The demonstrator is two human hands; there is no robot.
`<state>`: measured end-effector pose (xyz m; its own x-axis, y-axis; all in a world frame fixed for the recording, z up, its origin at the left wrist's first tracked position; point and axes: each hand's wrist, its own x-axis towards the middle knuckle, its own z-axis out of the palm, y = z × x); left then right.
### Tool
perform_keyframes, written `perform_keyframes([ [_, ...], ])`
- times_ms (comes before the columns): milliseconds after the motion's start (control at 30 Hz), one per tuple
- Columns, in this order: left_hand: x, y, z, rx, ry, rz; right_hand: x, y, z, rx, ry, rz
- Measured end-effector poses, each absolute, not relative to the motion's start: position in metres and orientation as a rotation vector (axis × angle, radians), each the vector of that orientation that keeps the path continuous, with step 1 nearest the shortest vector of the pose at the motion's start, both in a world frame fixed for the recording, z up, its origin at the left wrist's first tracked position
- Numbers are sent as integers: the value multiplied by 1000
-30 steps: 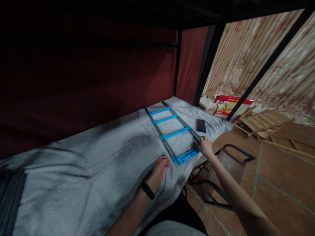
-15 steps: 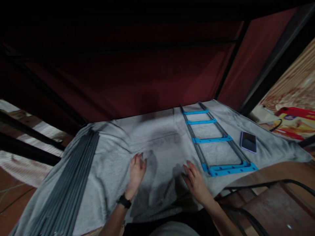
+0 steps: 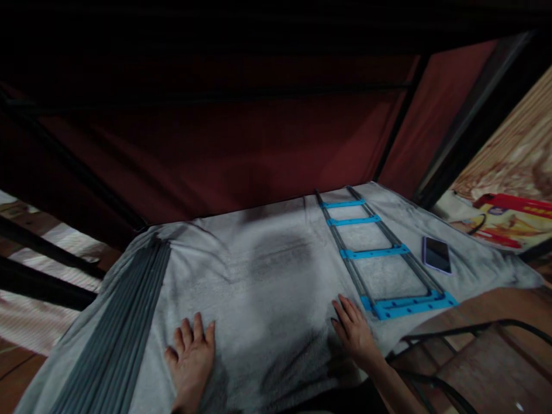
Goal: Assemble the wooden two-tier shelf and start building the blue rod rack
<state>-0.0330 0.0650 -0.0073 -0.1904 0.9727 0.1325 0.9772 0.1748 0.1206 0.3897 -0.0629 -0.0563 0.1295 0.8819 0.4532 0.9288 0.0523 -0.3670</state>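
My left hand [image 3: 191, 351] is palm up with its fingers spread, low over the grey cloth [image 3: 233, 299], and nothing lies in it. To its left is a bundle of long grey tubes [image 3: 116, 328], side by side and apart from the hand. My right hand [image 3: 352, 329] has its fingers stretched out and holds nothing; whether it touches the cloth I cannot tell. Just beyond it, to the right, lies a frame of grey tubes with blue crosspieces [image 3: 374, 253], close to the fingers.
A phone [image 3: 437, 255] lies on the cloth right of the frame. A dark red panel [image 3: 241, 155] with black bars rises at the back. At the lower right stands a chair [image 3: 483, 362] with black tubing. A red and yellow package [image 3: 517, 221] is at the far right.
My left hand has moved left and toward me and turned palm up, its fingers opening out. My right hand has shifted slightly right and toward me. The view has tilted a little.
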Motion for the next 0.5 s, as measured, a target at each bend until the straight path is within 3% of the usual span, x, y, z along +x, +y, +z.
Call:
perform_keyframes([
  [300, -28, 73, -6, -1958, -2423, -421, 448, -24, -13, -2130, -1420, -264],
  [500, -26, 73, -1, -1992, -2400, -429, 461, -11, -13, -2493, -1418, -65],
])
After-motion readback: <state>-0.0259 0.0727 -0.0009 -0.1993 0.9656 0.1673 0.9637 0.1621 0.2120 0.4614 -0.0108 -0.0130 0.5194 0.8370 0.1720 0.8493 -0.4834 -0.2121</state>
